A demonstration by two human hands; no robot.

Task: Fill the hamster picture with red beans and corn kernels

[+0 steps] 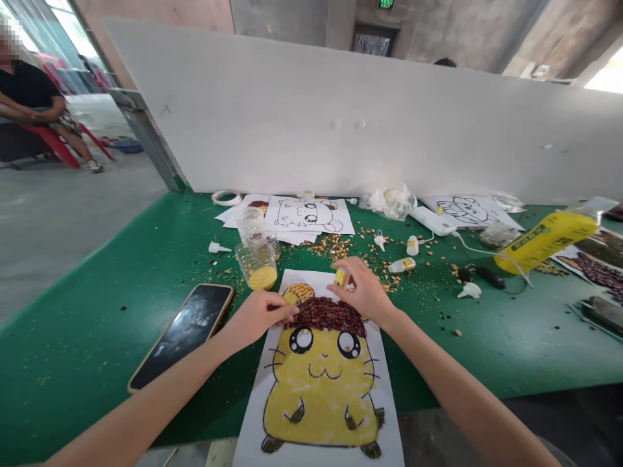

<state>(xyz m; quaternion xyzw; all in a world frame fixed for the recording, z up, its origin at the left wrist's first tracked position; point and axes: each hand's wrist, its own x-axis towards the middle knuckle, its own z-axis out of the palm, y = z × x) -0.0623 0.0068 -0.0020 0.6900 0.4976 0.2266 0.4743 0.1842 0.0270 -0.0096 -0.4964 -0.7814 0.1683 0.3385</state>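
Note:
A hamster picture (324, 383) lies on white paper at the front edge, its body covered in yellow grains. Dark red beans (328, 314) fill the top of its head, and corn kernels fill its left ear (302, 292). My right hand (363, 288) grips a small glue bottle (341, 277) with a yellow label, held above the right ear, which is mostly hidden. At the left edge of the beans, my left hand (265, 316) has thumb and fingertips pinched together. Whatever sits between them is too small to make out.
Left of the picture lies a phone (185, 337). Behind my left hand stands a clear plastic cup (257, 267) with yellow grains. Loose kernels (333, 246), more glue bottles (402, 265), a yellow bag (548, 241) and drawings (311, 215) cover the back. A white board (341, 130) borders the table.

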